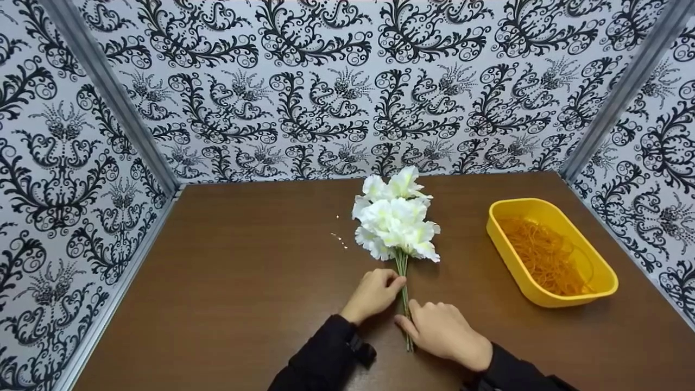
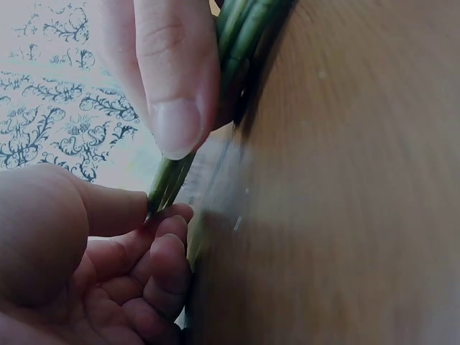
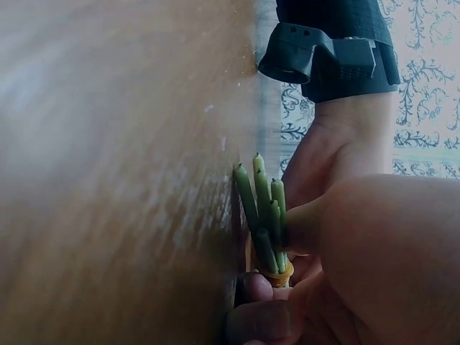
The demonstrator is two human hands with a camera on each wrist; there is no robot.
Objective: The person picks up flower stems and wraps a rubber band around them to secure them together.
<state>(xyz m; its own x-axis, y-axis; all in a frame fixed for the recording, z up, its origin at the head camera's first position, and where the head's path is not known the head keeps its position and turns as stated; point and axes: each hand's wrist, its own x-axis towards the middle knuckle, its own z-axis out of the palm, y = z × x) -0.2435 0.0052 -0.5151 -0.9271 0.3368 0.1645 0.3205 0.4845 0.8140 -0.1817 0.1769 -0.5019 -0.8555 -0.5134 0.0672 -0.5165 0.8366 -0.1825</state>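
Note:
A bunch of white artificial flowers lies on the table with its blooms toward the back wall. Its green stems run toward the person in a tight bundle. The left hand pinches them below the blooms, between thumb and fingers. Lower down, the right hand holds the stems near their cut ends. A yellow-orange rubber band circles the bundle at the right fingers in the right wrist view, with several stem ends sticking out past it. Close up in the left wrist view, thumb and fingertips grip the stems.
To the right stands a yellow plastic basin holding a heap of orange rubber bands. Small white scraps lie left of the blooms on the brown table. Patterned panels close off the back and sides.

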